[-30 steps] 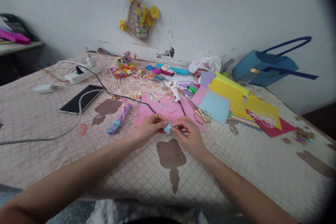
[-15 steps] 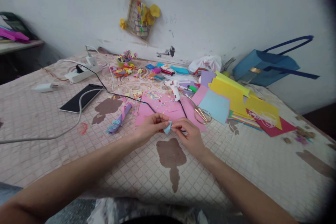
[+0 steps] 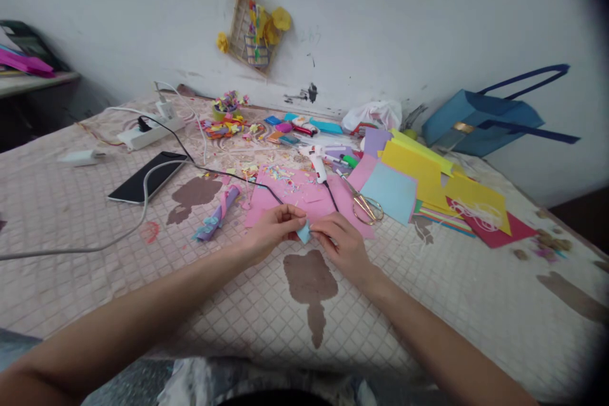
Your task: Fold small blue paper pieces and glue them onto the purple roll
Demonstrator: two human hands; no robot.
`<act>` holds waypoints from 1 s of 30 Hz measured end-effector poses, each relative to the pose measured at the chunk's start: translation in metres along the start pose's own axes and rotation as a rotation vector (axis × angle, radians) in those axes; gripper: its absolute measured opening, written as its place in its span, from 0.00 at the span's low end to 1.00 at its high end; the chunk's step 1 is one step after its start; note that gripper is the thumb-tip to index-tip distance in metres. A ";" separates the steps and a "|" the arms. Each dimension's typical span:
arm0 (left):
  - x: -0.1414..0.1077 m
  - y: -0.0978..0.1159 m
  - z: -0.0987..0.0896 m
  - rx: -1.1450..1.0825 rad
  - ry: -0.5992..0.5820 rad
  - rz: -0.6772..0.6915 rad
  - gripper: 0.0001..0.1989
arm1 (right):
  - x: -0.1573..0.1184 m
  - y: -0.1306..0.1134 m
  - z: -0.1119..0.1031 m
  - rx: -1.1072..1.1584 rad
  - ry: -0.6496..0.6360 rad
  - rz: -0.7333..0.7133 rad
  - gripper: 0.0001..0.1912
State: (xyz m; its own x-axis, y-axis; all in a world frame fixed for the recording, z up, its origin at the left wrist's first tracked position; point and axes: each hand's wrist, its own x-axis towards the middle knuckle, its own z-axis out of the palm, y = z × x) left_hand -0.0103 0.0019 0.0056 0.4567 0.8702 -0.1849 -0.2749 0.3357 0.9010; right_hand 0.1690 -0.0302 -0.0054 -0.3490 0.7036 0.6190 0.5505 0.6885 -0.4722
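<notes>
A small piece of light blue paper (image 3: 303,234) is pinched between my two hands, just over the near edge of a pink sheet (image 3: 342,203). My left hand (image 3: 272,229) grips its left side with thumb and forefinger. On its right side, the thumb and forefinger of my right hand (image 3: 343,244) are pressed together at the paper's edge. Part of the paper is hidden by the fingertips. Left of my hands lies a rolled purple paper tube (image 3: 219,216) with light blue and pink trim.
Beyond my hands are a white glue gun (image 3: 318,165), gold-handled scissors (image 3: 364,203) and paper scraps (image 3: 280,177). Coloured sheets (image 3: 413,168) lie to the right, near a blue bag (image 3: 480,120). A dark phone (image 3: 147,176), cables and a power strip (image 3: 151,133) occupy the left.
The light blue paper has turned slightly between my fingertips. Both hands stay in almost the same place, and everything else on the table is unmoved.
</notes>
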 end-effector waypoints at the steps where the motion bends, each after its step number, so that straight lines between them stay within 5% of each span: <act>1: 0.000 0.000 0.000 0.004 -0.001 0.002 0.13 | 0.000 0.000 0.000 -0.001 0.000 -0.002 0.09; 30: 0.002 -0.002 -0.003 0.165 -0.058 0.069 0.15 | 0.000 0.000 0.000 -0.019 -0.021 -0.015 0.11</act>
State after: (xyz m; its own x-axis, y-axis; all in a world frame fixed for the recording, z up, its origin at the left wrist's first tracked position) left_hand -0.0109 0.0041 0.0020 0.4914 0.8649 -0.1020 -0.1666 0.2084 0.9638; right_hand 0.1685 -0.0303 -0.0054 -0.3730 0.6968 0.6126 0.5595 0.6956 -0.4506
